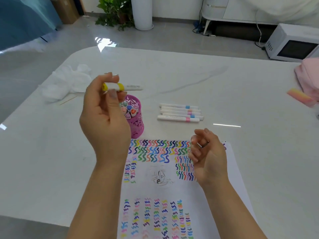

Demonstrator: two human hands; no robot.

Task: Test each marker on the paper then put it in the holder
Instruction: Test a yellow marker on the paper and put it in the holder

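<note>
My left hand (pixel 103 114) is raised above the table and pinches a white marker with yellow cap and band (pixel 120 87), held level just above the pink holder (pixel 137 118). Several capped markers stand in that holder. To its right a row of white markers (pixel 179 113) with blue and pink bands lies on the table. My right hand (pixel 205 152) hovers with loosely curled fingers over the paper (pixel 172 187), holding nothing. The paper is covered in coloured squiggles.
A crumpled white cloth (pixel 67 81) and a thin wooden stick (pixel 68 100) lie at the far left of the white table (pixel 224 83). A pink cloth (pixel 309 78) and a pink-yellow block (pixel 299 96) sit at the right edge. A microwave (pixel 293 44) stands on the floor beyond.
</note>
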